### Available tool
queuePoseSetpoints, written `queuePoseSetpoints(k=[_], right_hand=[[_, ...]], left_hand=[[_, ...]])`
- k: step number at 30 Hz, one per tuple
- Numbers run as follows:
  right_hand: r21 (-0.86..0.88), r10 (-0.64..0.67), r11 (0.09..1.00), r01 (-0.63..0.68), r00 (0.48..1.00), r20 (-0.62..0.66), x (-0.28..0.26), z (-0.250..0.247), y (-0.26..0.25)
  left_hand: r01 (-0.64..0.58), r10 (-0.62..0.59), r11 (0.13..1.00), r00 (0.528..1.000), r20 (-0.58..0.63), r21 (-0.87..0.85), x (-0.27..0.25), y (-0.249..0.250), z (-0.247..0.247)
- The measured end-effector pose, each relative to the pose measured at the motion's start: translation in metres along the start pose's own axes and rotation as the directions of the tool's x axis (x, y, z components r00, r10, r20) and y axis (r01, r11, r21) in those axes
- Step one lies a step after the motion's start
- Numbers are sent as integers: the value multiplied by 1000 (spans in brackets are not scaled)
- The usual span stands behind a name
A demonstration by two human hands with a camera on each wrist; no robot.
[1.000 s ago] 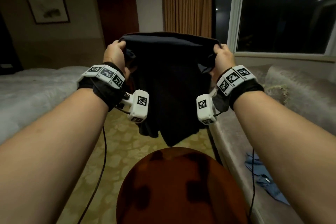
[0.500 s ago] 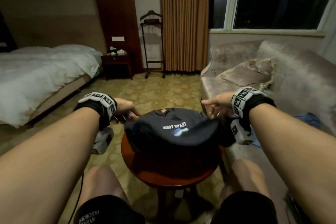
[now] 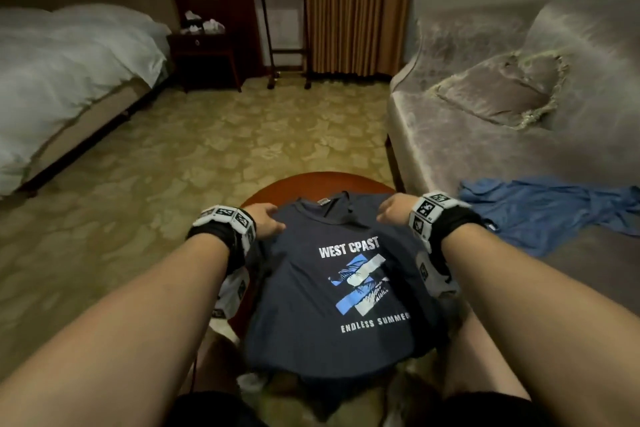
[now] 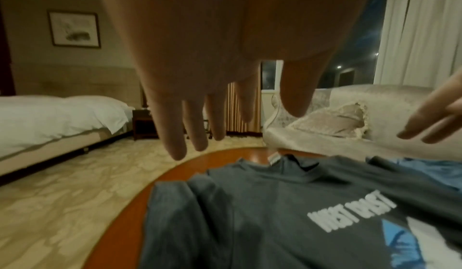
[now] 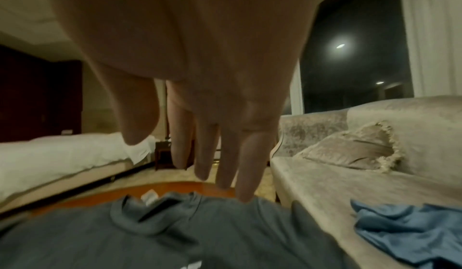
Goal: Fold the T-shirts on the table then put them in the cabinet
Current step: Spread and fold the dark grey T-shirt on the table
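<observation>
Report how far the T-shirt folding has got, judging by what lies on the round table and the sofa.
Done: the navy T-shirt lies spread print-up on the round table, no fold made yet. In hand: the left hand and right hand are open by its shoulders, fingers straight, no grip. Left: folding it, then the blue T-shirt crumpled on the sofa, then putting both away; no cabinet is identifiable in view.

T-shirt [image 3: 311, 305]: matt navy cloth | table [image 3: 277, 187]: glossy reddish wood | sofa [image 3: 467, 149]: sheeny velvet
</observation>
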State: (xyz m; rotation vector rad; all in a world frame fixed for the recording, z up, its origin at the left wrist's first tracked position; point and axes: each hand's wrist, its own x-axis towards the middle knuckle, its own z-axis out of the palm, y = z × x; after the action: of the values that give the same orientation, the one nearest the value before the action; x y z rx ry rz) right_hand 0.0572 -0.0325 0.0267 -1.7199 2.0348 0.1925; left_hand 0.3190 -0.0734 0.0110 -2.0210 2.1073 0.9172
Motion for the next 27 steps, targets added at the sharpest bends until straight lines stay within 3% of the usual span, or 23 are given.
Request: queuePoseSetpoints(k=[2, 5, 9, 15, 20, 24, 27], right_hand=[[10, -12, 1000, 12, 996, 88, 29, 18, -7], [64, -41, 997, 34, 992, 118, 79, 48, -13], [93, -66, 993, 66, 998, -9, 135, 57, -16], [-98, 5, 995, 2, 998, 66, 190, 68, -13], [-11, 141, 990, -140, 990, 26, 212, 63, 14], [68, 151, 986, -153, 988, 37, 215, 63, 23], [251, 124, 957, -144, 988, 95, 194, 49, 15]], left_hand=[[19, -20, 999, 999, 38, 36, 32, -7, 19], [46, -52, 994, 997, 61, 99, 75, -19, 49], [162, -166, 982, 985, 40, 94, 119, -32, 67], [283, -287, 952, 958, 21, 119, 158, -45, 54], [338, -343, 935, 939, 35, 106, 170, -67, 42], [337, -346, 933, 936, 61, 123, 172, -80, 40], [341, -351, 933, 932, 88, 110, 170, -81, 38]])
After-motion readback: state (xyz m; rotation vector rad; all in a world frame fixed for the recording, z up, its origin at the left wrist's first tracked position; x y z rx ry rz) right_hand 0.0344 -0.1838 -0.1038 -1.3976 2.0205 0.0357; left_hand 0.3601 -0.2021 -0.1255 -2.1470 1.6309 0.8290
